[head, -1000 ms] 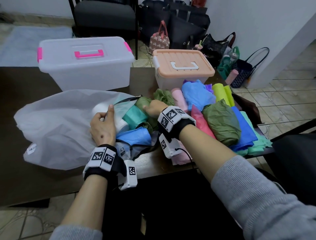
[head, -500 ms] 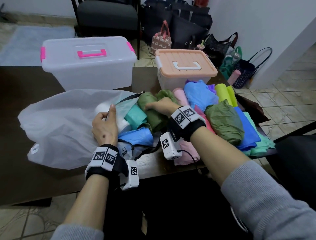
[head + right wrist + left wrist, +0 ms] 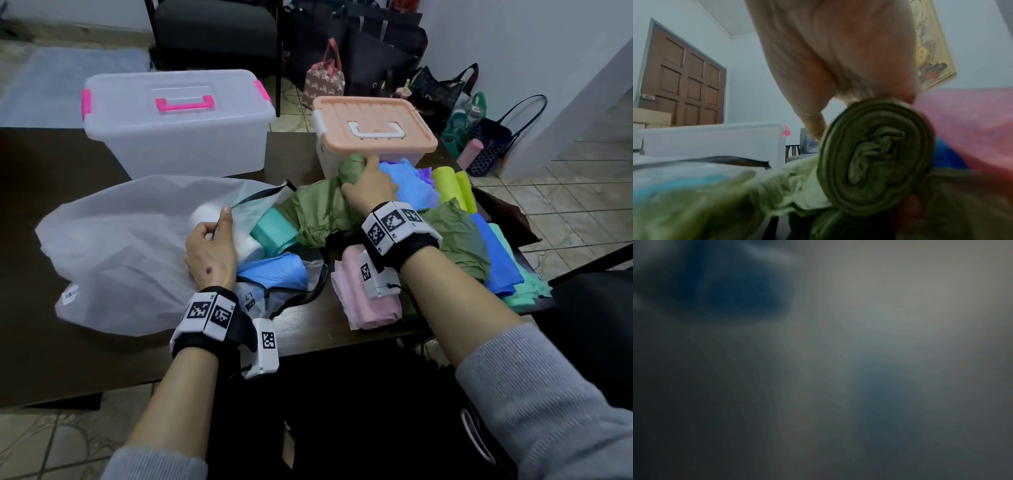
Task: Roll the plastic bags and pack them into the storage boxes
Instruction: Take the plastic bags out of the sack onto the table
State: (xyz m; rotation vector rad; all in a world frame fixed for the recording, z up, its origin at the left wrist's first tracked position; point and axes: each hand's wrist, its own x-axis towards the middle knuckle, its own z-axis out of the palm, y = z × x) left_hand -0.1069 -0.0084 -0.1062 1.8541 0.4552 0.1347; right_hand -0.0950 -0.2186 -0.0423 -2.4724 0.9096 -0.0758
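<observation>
Two storage boxes, a clear box (image 3: pixel 178 137) with pink latches and a peach-lidded box (image 3: pixel 373 126), stand shut at the table's far side. Our right hand (image 3: pixel 371 186) clasps an olive-green bag roll (image 3: pixel 318 212) lying in the bag pile just before the peach-lidded box; its end shows a tight spiral (image 3: pixel 875 159). We judge it light, soft and slippery: grip the middle, or it unwinds. Our left hand (image 3: pixel 210 253) pinches the rim of a filmy white sack (image 3: pixel 113 246).
</observation>
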